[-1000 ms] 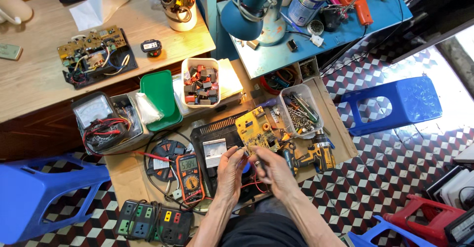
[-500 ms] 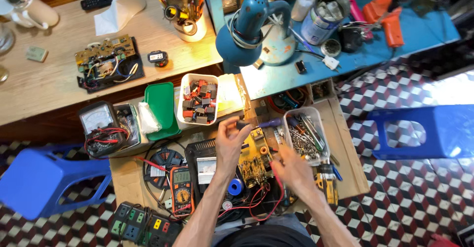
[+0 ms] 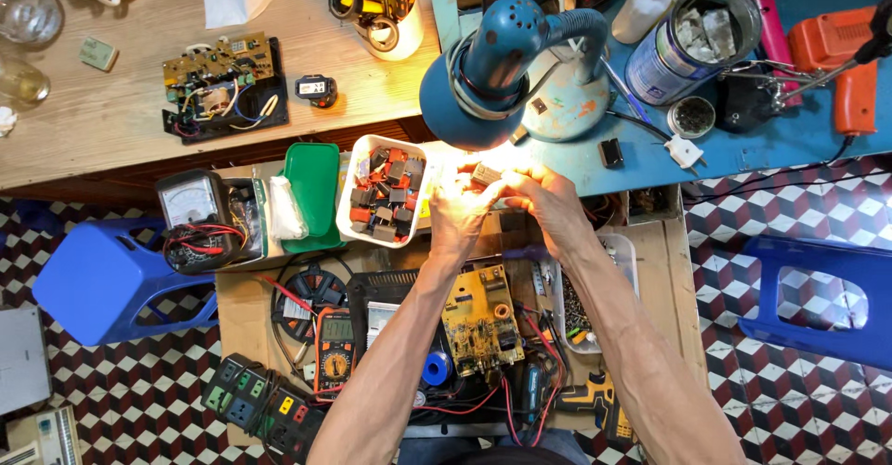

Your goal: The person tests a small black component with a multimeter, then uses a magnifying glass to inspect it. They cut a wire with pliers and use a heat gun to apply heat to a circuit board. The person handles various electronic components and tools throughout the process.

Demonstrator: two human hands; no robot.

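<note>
My left hand (image 3: 457, 212) and my right hand (image 3: 546, 200) are raised together under the blue desk lamp (image 3: 492, 70), in its bright light. Both hands pinch a small dark component (image 3: 486, 176) between their fingertips. Just left of my left hand stands a white tub of relays and small parts (image 3: 381, 191). Below my forearms lies a yellow circuit board (image 3: 479, 320) on the low wooden bench.
An orange multimeter (image 3: 335, 342), an analogue meter (image 3: 190, 200), a green tray (image 3: 313, 196), a power strip (image 3: 260, 407), a clear box of screws (image 3: 585, 312) and a cordless drill (image 3: 595, 400) crowd the bench. Blue stools (image 3: 111, 279) (image 3: 822, 298) stand at both sides.
Both hands have risen from the yellow circuit board to under the lamp, now holding a small component together. The view has shifted down and closer to the lamp.
</note>
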